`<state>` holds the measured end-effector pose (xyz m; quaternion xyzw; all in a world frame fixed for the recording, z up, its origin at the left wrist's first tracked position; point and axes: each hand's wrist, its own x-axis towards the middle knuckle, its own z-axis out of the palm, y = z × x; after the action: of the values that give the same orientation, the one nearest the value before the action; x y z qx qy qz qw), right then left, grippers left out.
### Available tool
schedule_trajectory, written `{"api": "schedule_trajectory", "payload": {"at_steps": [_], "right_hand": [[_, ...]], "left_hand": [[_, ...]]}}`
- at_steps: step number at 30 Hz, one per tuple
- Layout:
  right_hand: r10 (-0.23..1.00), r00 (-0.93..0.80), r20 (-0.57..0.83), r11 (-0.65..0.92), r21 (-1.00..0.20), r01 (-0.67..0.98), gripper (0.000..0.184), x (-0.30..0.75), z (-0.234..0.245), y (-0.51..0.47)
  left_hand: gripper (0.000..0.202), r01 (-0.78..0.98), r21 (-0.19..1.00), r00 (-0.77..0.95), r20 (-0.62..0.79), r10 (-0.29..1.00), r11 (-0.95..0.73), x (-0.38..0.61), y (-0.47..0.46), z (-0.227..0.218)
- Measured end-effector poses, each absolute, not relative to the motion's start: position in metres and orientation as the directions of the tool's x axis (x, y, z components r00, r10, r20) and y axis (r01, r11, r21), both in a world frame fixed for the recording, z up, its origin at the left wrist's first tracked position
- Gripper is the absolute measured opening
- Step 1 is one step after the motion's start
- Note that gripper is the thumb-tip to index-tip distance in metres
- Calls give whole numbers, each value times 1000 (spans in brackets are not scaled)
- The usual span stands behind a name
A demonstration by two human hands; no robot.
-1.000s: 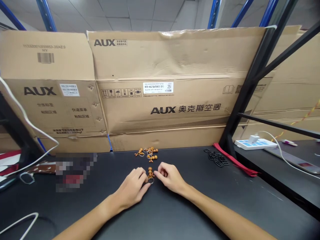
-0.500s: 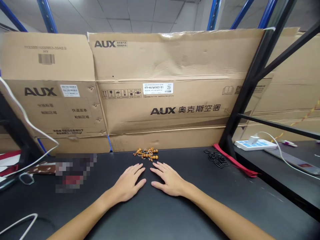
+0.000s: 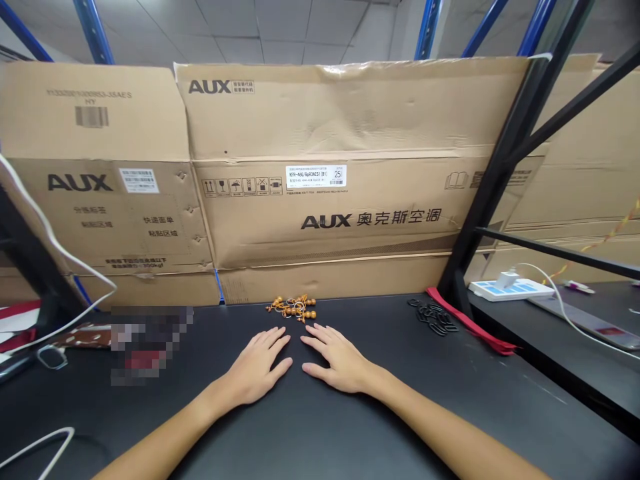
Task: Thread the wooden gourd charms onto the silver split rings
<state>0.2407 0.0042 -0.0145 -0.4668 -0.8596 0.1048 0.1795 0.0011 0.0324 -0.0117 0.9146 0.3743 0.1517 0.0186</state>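
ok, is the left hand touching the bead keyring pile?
Apart. The head view shows the left hand flat, with bare black table between its fingertips and the bead keyring pile.

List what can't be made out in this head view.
Head view only.
Pixelated patch: blurred over, contents unreadable.
Bead keyrings: too small and tangled to count.
Black loops: dark against the black table, shapes unclear.
Carton label: print too small.
White cable: cut off by the left edge.
Left hand, right hand: flat palms hide anything beneath.
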Motion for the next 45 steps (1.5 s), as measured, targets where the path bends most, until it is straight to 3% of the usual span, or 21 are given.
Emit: {"api": "schedule_trajectory", "payload": {"at_steps": [28,40,45], "right_hand": [[841,-485,241,542,-344,767,59,239,-13,3],[836,-320,447,478,-304,824,36,236,-24,17],[833,-280,477,444,-275,853,43,233,-22,34]], "left_hand": [[48,667,153,677,284,679,-729,-1,33,-12],[49,688,162,642,317,698,-707,7,42,-14],[56,730,145,569,411,712,-667,26,66,-19]]}}
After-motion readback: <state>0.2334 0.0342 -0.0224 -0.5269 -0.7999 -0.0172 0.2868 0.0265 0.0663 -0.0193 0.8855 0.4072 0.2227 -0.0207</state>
